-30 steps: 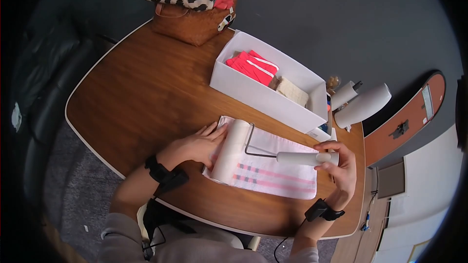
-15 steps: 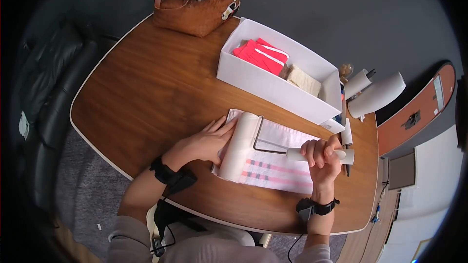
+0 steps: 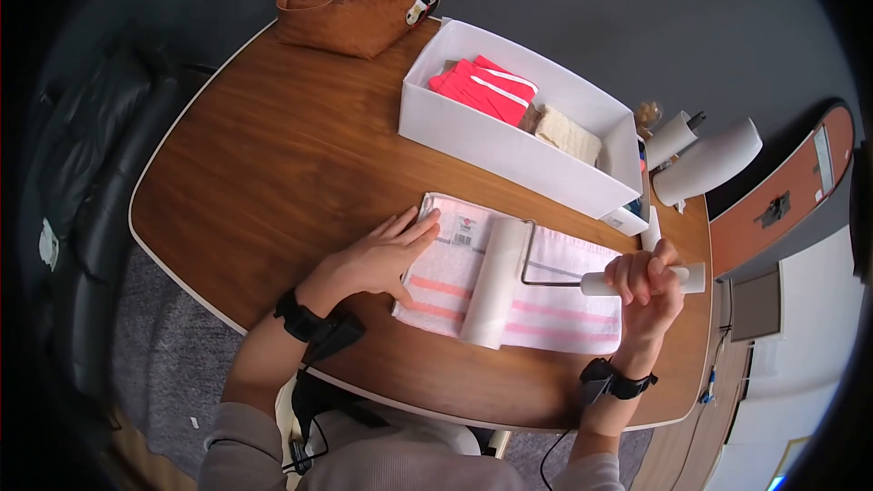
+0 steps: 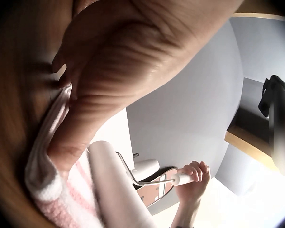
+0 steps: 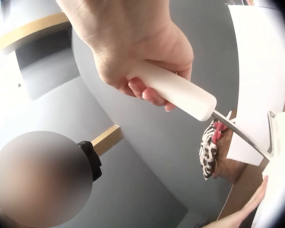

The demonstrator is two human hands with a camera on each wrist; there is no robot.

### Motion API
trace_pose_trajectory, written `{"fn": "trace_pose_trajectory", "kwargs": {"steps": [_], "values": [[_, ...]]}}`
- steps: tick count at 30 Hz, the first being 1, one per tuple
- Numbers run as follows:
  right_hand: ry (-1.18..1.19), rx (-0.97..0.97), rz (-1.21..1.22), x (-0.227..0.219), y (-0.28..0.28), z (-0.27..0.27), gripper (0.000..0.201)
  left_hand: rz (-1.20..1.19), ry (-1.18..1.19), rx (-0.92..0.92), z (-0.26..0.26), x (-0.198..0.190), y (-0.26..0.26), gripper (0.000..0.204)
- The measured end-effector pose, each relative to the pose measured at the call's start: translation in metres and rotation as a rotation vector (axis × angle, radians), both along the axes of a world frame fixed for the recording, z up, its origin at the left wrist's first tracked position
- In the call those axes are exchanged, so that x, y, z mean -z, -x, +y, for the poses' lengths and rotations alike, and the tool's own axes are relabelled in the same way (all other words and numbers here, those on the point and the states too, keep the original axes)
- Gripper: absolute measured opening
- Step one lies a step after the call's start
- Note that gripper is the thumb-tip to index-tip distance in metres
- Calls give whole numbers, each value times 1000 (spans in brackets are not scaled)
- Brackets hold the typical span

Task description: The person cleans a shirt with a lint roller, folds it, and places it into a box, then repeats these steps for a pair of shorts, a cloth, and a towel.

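Observation:
A folded white-and-pink striped towel lies on the wooden table. Across its middle rests the white roll of a lint roller, joined by a bent metal rod to a white handle. My right hand grips that handle, its fingers wrapped around it; the right wrist view shows the handle running out of the fist. On the towel's left end my left hand rests with fingers extended. In the left wrist view its thumb lies on the towel's folded edge. A paper label shows on the towel.
Behind the towel stands a white box with folded red and cream cloths. A brown bag topped with leopard-print fabric sits at the far left. White cylindrical objects and a leaning oval mirror are at the right.
The lint roller has moved right along the towel, uncovering the label and stripes. My right hand went from a fingertip hold to a full grip on the handle. My left hand stays at the towel's end.

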State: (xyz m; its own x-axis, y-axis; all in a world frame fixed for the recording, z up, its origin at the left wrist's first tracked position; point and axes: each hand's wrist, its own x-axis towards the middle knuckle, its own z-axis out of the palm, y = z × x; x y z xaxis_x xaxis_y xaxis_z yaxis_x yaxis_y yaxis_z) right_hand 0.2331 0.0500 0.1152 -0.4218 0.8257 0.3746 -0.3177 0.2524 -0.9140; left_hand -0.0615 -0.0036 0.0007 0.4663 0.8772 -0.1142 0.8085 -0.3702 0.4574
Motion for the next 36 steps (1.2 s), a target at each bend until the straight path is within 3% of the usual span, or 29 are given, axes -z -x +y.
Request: {"fn": "trace_pose_trajectory", "kwargs": {"steps": [11, 26, 32, 35, 36], "values": [[-38, 60, -115, -20, -33, 5, 20, -6, 1, 11, 1, 1, 1, 100], [-4, 290, -159, -23, -79, 5, 24, 24, 29, 15, 1, -2, 1, 104], [42, 351, -346, -10, -75, 3, 18, 6, 12, 13, 1, 0, 0, 104], [28, 370, -752, 1, -73, 18, 22, 14, 22, 18, 1, -2, -1, 103], [32, 464, -640, -4, -76, 15, 18, 17, 25, 21, 2, -3, 0, 103]]}}
